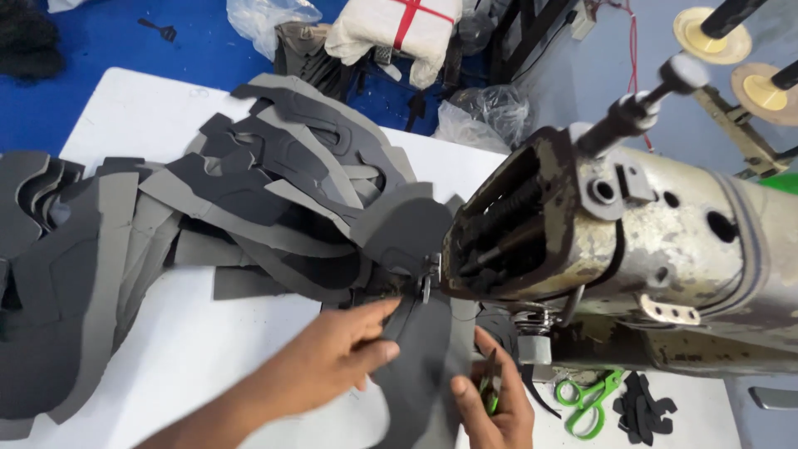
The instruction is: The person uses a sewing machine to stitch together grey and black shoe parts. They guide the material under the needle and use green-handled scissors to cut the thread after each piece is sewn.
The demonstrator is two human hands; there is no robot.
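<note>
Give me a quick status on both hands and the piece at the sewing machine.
Left hand flat on grey cut piece. Right hand pinching its edge, small green snips in the fingers. Piece under sewing machine head; grey pile crowding behind.

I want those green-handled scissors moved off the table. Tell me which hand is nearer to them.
Right. The right hand lies just beside the green-handled scissors, gripping a small green tool. The left hand is farther off, across the grey piece it presses.
</note>
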